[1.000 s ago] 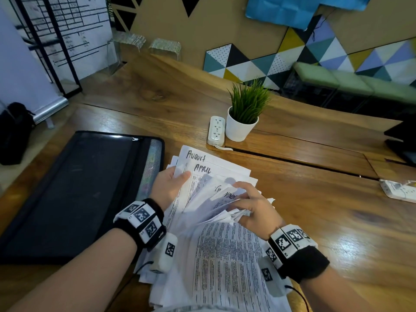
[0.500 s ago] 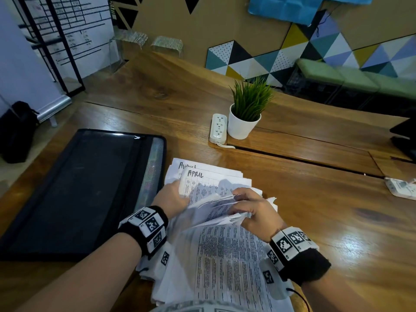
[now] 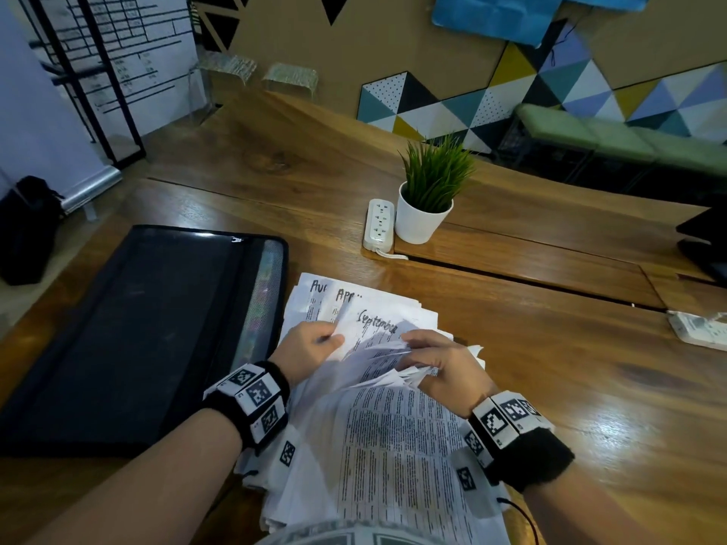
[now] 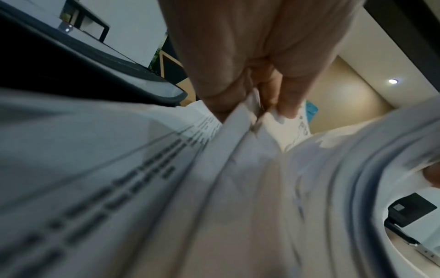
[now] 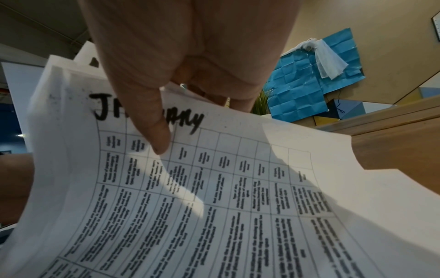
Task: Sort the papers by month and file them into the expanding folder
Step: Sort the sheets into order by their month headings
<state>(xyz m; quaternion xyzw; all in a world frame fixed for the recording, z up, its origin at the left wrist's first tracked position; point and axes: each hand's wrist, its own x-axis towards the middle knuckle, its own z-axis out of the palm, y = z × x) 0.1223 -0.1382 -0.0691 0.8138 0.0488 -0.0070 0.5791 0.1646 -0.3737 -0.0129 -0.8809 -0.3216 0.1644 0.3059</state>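
September sheet (image 3: 375, 324) newly uncovered, left hand (image 3: 310, 348) and right hand (image 3: 440, 367) grips pinching papers (image 3: 393, 446)

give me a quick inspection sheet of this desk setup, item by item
surface: wooden table, glossy, with a seam.
job's things: loose paper stack with handwritten month headings; September sheet exposed, January sheet lifted; black expanding folder flat to the left.
clutter: potted plant.
grippers: left hand pinches sheet edges; right hand grips lifted sheets.
cables: power strip beside the pot; wrist-camera lead.
surroundings: patterned wall panels, green bench.
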